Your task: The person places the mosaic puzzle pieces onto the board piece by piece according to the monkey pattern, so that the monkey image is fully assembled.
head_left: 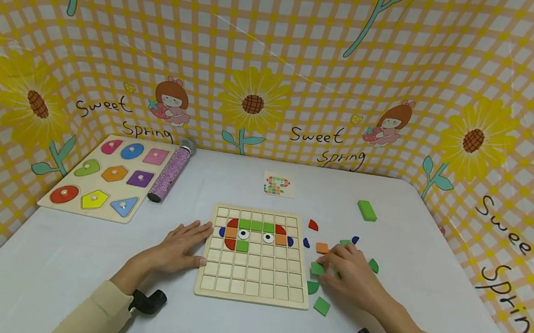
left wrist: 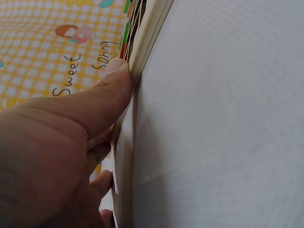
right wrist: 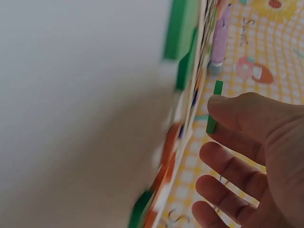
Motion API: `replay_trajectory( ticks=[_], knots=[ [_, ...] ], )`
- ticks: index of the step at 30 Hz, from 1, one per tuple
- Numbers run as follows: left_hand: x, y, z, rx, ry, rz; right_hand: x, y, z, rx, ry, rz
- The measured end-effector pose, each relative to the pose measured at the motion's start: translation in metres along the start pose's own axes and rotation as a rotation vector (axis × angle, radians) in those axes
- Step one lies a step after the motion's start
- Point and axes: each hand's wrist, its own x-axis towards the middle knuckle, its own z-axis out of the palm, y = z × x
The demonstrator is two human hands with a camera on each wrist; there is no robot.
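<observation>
A wooden grid board (head_left: 251, 292) lies in the middle of the table, with red, green, orange and blue pieces and two eye tiles set in its upper rows. My left hand (head_left: 176, 248) rests at the board's left edge, fingers extended; in the left wrist view its thumb (left wrist: 107, 95) presses against that edge. Right of the board, my right hand (head_left: 354, 271) is low over the loose pieces. Between its thumb and index finger it pinches a green tile (right wrist: 218, 87), seen edge-on in the right wrist view. Near this hand lie an orange square (head_left: 322, 248) and a green quarter-circle (head_left: 313, 288).
A small pattern card (head_left: 280, 185) lies behind the board. At the back left are a shape puzzle (head_left: 90, 181) and a glittery pink microphone (head_left: 171, 174). A green block (head_left: 367, 211) sits back right; a red quarter-circle (head_left: 313, 225) and a green square (head_left: 322, 306) lie beside the board.
</observation>
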Motion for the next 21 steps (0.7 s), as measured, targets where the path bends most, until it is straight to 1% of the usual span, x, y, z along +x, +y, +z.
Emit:
replay_trajectory(
  ticks=[3, 8, 13, 17, 21],
  knots=[
    [0.000, 0.000, 0.000, -0.004, -0.002, 0.000, 0.011, -0.013, 0.003, 0.018, 0.001, -0.018],
    [0.000, 0.001, 0.000, -0.008, -0.002, 0.000, 0.033, -0.032, 0.008, 0.050, 0.018, -0.102],
    [0.000, 0.001, 0.000, -0.009, 0.004, 0.001, 0.052, -0.048, 0.015, 0.045, 0.015, -0.146],
    [0.000, 0.000, 0.001, -0.007, 0.006, 0.002, 0.065, -0.057, 0.019, 0.026, 0.016, -0.160],
    [0.000, -0.001, 0.001, -0.010, 0.007, 0.004, 0.073, -0.062, 0.022, 0.011, -0.023, -0.144]
  ],
)
